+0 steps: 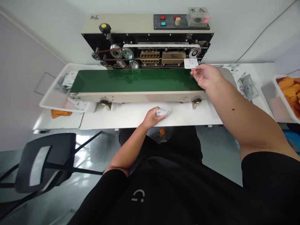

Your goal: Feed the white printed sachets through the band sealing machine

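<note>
At the right end of the band sealing machine (147,23), my right hand (204,75) pinches the lower edge of a small white printed packet (190,63). The packet's top edge lies at the machine's belt and wheel (194,52), above the green conveyor belt (136,80). Lower down, close to the table's front edge, my left hand (151,118) is closed around a small stack of similar packets (162,112). How many packets it holds I cannot tell.
A white bin (50,90) with packets stands left, an orange piece (61,113) beside it. Loose packets (248,86) lie on the right of the table. A bin of orange pieces (290,90) is far right. A black chair (47,162) stands lower left.
</note>
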`<action>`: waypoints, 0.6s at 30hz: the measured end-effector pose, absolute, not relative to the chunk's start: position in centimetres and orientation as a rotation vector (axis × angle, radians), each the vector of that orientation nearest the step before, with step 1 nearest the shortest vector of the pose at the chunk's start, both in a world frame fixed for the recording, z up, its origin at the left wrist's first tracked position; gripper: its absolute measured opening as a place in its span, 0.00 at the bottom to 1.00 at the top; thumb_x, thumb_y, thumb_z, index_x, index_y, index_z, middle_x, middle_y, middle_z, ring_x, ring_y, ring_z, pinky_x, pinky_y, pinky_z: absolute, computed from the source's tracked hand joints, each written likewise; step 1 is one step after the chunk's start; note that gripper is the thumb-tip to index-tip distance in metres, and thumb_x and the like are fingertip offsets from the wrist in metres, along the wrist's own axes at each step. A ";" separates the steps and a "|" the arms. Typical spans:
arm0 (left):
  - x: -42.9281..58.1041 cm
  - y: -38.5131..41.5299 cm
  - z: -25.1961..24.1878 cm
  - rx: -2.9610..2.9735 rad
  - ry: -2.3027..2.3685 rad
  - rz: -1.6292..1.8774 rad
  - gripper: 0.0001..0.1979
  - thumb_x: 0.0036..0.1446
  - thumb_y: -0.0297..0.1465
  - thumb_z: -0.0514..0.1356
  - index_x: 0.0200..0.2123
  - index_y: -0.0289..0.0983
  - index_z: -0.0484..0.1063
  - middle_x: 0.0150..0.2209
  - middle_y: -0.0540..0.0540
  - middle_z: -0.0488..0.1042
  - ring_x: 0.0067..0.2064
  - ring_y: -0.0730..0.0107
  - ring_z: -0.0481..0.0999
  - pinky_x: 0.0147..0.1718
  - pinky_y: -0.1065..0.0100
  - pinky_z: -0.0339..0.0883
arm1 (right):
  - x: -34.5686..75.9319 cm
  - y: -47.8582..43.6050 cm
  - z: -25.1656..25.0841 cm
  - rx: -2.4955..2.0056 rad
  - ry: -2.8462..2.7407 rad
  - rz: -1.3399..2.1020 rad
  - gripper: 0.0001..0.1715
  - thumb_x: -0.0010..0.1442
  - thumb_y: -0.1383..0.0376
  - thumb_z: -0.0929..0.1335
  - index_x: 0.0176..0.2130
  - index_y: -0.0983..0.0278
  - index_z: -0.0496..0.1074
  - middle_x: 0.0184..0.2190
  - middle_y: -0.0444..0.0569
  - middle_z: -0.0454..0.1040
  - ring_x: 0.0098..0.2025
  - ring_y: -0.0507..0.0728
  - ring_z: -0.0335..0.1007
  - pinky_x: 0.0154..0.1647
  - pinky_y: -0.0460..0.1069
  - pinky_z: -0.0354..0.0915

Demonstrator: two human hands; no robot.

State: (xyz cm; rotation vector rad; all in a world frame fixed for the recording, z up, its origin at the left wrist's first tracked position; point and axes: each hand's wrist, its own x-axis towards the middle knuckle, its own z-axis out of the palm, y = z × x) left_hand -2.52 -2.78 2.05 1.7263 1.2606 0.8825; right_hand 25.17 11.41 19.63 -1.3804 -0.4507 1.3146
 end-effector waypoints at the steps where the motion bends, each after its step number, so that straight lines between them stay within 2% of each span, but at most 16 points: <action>1: -2.5 -2.8 2.1 1.723 1.255 0.881 0.19 0.53 0.43 0.74 0.32 0.39 0.69 0.30 0.51 0.72 0.32 0.69 0.71 0.30 0.70 0.60 | 24.9 11.8 19.4 -1.387 -0.472 1.331 0.06 0.71 0.76 0.67 0.39 0.69 0.69 0.32 0.49 0.72 0.34 0.47 0.75 0.28 0.37 0.73; 7: -2.6 -2.7 2.2 1.689 1.239 0.883 0.21 0.52 0.44 0.74 0.31 0.39 0.66 0.29 0.52 0.71 0.31 0.69 0.69 0.30 0.70 0.58 | 24.3 8.4 17.7 -1.232 -0.771 1.405 0.12 0.68 0.61 0.75 0.41 0.65 0.71 0.29 0.46 0.73 0.30 0.49 0.75 0.27 0.41 0.73; 12: -2.7 -2.7 2.1 1.627 1.191 0.939 0.20 0.57 0.46 0.71 0.35 0.39 0.68 0.31 0.50 0.74 0.33 0.68 0.71 0.33 0.68 0.62 | 22.1 -1.3 11.8 -1.168 -1.075 1.372 0.21 0.62 0.53 0.76 0.49 0.60 0.73 0.29 0.42 0.71 0.24 0.49 0.70 0.22 0.44 0.64; 15: -2.7 -2.7 1.9 1.597 1.214 0.979 0.18 0.63 0.47 0.66 0.39 0.39 0.69 0.32 0.50 0.75 0.34 0.68 0.73 0.35 0.68 0.63 | 20.2 -4.7 6.8 -1.302 -1.163 1.280 0.23 0.58 0.55 0.76 0.51 0.60 0.74 0.35 0.44 0.73 0.26 0.48 0.68 0.25 0.44 0.64; 18: -2.6 -2.7 1.7 1.585 1.286 0.975 0.19 0.62 0.48 0.66 0.39 0.39 0.68 0.31 0.52 0.74 0.33 0.69 0.71 0.34 0.69 0.62 | 18.8 -5.5 3.4 -1.426 -1.255 1.261 0.26 0.58 0.55 0.75 0.53 0.60 0.74 0.43 0.46 0.74 0.30 0.48 0.67 0.30 0.45 0.66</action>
